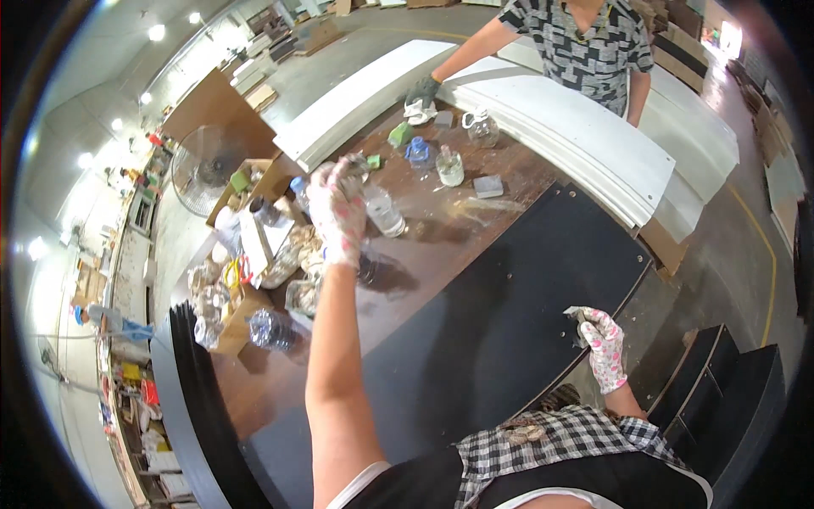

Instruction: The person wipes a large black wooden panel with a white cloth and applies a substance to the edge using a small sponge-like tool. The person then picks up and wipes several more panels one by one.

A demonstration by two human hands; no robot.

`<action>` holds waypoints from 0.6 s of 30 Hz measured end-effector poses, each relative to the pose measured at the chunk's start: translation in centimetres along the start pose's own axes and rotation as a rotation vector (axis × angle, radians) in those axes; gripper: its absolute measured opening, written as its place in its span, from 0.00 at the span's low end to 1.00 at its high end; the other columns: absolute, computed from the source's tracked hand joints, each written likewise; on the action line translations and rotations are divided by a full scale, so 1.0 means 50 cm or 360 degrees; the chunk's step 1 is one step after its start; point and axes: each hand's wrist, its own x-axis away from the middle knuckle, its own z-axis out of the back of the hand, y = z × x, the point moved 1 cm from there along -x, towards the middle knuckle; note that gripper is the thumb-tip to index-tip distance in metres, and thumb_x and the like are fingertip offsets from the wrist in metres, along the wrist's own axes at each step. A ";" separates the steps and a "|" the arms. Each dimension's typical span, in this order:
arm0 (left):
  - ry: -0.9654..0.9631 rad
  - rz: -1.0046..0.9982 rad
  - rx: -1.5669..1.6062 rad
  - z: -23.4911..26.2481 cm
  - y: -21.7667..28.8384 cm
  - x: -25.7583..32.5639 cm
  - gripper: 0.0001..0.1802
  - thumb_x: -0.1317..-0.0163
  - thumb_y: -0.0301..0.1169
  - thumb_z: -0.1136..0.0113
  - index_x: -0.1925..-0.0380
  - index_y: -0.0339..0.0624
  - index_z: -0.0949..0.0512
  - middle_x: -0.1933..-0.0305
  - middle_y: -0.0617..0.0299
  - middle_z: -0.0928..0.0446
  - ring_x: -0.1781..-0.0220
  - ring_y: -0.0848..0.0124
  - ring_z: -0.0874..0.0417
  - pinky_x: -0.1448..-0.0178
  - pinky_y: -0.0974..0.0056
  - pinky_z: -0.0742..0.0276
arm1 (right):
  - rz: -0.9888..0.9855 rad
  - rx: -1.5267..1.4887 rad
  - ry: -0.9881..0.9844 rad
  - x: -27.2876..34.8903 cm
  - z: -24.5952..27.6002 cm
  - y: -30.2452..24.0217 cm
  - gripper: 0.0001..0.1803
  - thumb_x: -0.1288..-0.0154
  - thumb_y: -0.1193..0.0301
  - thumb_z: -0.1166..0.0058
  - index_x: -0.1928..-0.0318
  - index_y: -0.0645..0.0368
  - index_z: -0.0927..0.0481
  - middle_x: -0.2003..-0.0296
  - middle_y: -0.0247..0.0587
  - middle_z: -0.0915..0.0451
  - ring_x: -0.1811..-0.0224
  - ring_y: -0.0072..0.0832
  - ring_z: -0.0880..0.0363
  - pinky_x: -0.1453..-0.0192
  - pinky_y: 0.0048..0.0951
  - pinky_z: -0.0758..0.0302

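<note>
My left hand (339, 208), in a white glove with pink dots, reaches over the brown table (407, 297). Its fingers curl closed; what they hold is hard to make out. Right beside them stands a clear bottle of liquid (386, 214), its neck partly hidden by the hand. My right hand (605, 349), gloved alike, pinches a crumpled grey rag (580, 322) above the near right edge of a large black panel (509, 280). Small holes dot the panel's edge.
Across the table, a person's dark-gloved hand (421, 89) touches a white cloth (420, 111) beside stacked white panels (560, 127). Bottles, a grey block (488, 186) and a green sponge (400, 134) stand nearby. Cluttered boxes (246, 318) lie left; black boards (191, 399) stack near left.
</note>
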 end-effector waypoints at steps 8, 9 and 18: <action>-0.0827 0.0151 -0.0561 -0.160 -0.075 -0.026 0.26 0.50 0.35 0.26 0.48 0.53 0.19 0.50 0.52 0.19 0.51 0.50 0.15 0.47 0.50 0.17 | -0.0007 -0.0097 0.0131 0.031 0.046 0.004 0.11 0.29 0.76 0.44 0.49 0.63 0.16 0.54 0.34 0.14 0.66 0.12 0.24 0.62 0.18 0.28; -0.0860 0.0164 -0.0504 -0.153 -0.086 -0.035 0.25 0.49 0.34 0.27 0.48 0.52 0.20 0.52 0.50 0.19 0.51 0.49 0.15 0.47 0.50 0.18 | -0.0016 -0.0109 0.0137 0.031 0.042 0.003 0.11 0.28 0.77 0.44 0.49 0.63 0.16 0.54 0.35 0.14 0.65 0.12 0.24 0.62 0.18 0.28; -0.0431 0.0558 0.0884 -0.045 -0.237 0.013 0.12 0.43 0.30 0.33 0.57 0.46 0.16 0.58 0.57 0.16 0.58 0.64 0.15 0.52 0.61 0.19 | 0.0070 -0.0172 0.0017 0.021 0.017 -0.036 0.12 0.28 0.76 0.44 0.48 0.63 0.17 0.57 0.34 0.16 0.67 0.13 0.27 0.65 0.18 0.29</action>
